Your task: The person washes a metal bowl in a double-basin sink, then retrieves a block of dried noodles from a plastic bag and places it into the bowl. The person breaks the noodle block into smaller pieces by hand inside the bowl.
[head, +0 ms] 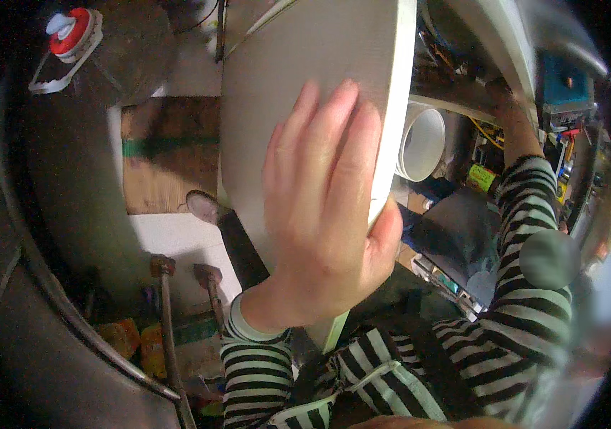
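My left hand lies over the pale outer face of a large panel. Its fingers point up the face, and its thumb wraps round the white edge. Beyond that edge, my right hand reaches under a white curved rim into a dark recess. The fingers of that hand are lost in shadow, so what they touch is hidden. Thin wires or cables show dimly inside the recess.
A white open-ended cylinder sits beyond the panel's edge. Tools and small parts crowd the right side near a teal-topped box. Left are a cardboard box, a red-and-white cap on a grey container, and metal bars.
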`<state>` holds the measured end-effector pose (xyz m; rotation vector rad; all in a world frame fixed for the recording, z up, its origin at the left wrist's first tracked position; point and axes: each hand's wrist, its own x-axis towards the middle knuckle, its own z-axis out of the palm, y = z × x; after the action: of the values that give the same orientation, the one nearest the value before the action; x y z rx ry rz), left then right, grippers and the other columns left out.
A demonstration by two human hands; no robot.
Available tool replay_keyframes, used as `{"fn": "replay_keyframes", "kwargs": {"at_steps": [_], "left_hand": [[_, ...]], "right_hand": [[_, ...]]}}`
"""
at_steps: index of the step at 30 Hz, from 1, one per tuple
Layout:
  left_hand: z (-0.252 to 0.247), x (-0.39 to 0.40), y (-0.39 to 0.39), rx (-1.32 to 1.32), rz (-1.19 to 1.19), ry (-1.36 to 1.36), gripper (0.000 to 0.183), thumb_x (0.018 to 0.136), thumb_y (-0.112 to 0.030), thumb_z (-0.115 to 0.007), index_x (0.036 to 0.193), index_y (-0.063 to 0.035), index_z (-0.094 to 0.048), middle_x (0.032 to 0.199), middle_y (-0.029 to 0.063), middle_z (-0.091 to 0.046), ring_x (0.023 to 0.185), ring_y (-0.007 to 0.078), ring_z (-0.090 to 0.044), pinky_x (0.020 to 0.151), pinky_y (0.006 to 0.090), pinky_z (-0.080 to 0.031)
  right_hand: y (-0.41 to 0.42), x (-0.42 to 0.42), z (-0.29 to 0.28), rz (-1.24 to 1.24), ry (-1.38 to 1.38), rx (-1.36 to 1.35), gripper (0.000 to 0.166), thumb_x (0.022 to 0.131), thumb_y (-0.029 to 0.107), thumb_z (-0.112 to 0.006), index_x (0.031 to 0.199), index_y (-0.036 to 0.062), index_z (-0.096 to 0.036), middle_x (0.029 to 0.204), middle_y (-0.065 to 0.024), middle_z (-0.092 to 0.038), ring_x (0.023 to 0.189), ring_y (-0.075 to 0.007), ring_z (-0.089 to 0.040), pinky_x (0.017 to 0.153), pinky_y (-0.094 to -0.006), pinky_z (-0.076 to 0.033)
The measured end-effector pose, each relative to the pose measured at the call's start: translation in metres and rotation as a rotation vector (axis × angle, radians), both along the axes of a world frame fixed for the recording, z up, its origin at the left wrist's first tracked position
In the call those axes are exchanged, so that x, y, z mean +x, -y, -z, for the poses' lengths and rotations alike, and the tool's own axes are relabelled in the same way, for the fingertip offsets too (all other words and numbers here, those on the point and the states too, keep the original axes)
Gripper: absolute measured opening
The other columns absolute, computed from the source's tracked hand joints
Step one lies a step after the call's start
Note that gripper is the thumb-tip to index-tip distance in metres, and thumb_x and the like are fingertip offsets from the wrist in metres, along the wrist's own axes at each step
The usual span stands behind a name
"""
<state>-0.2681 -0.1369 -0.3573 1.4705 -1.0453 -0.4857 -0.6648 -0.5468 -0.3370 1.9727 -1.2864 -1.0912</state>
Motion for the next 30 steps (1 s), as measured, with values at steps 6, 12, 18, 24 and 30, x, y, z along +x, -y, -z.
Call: {"fn": "replay_keyframes", "kwargs": {"at_steps": [6,12,18,24,30], "left_hand": [[-0.001,0.000,0.001,0.030,0.011,0.028,0.060,0.061,0.005,-0.061,0.120,0.0091,-0.051,0.124,0.0261,-0.050,0.116,0.0437,-0.048,0.100,0.0475,-0.037],[-0.011,0.002,0.004,0.125,0.043,0.036,0.060,0.063,0.001,-0.063,0.121,0.0090,-0.051,0.126,0.0261,-0.050,0.119,0.0439,-0.046,0.101,0.0482,-0.037],[-0.019,0.005,0.007,0.179,0.033,-0.028,0.050,0.063,-0.004,-0.060,0.111,0.0088,-0.057,0.120,0.0248,-0.054,0.114,0.0435,-0.051,0.095,0.0514,-0.039],[-0.007,0.007,0.008,0.053,0.043,0.073,0.055,0.068,-0.009,-0.061,0.119,0.0087,-0.052,0.126,0.0266,-0.050,0.117,0.0443,-0.049,0.099,0.0511,-0.038],[0.022,0.002,0.015,-0.222,-0.030,0.194,0.045,0.081,-0.013,-0.056,0.120,0.0090,-0.052,0.126,0.0268,-0.050,0.116,0.0424,-0.050,0.097,0.0493,-0.039]], "right_hand": [[-0.011,-0.004,-0.006,0.035,-0.081,-0.058,0.027,0.078,0.030,-0.058,0.097,0.0107,-0.060,0.098,-0.0123,-0.058,0.093,-0.0307,-0.056,0.073,-0.0413,-0.047],[-0.014,0.009,0.021,0.057,-0.109,-0.090,0.028,0.079,0.029,-0.057,0.101,0.0113,-0.058,0.102,-0.0120,-0.055,0.097,-0.0305,-0.053,0.077,-0.0416,-0.045],[-0.002,0.022,0.037,0.062,-0.126,-0.126,0.029,0.081,0.028,-0.055,0.105,0.0119,-0.056,0.107,-0.0118,-0.052,0.101,-0.0304,-0.050,0.080,-0.0418,-0.042],[0.002,0.029,0.049,0.062,-0.139,-0.148,0.030,0.082,0.026,-0.054,0.109,0.0125,-0.054,0.112,-0.0116,-0.049,0.105,-0.0302,-0.047,0.084,-0.0421,-0.040],[-0.001,0.028,0.047,0.075,-0.169,-0.157,0.031,0.083,0.025,-0.052,0.112,0.0131,-0.052,0.116,-0.0113,-0.046,0.109,-0.0300,-0.044,0.088,-0.0424,-0.037]]}}
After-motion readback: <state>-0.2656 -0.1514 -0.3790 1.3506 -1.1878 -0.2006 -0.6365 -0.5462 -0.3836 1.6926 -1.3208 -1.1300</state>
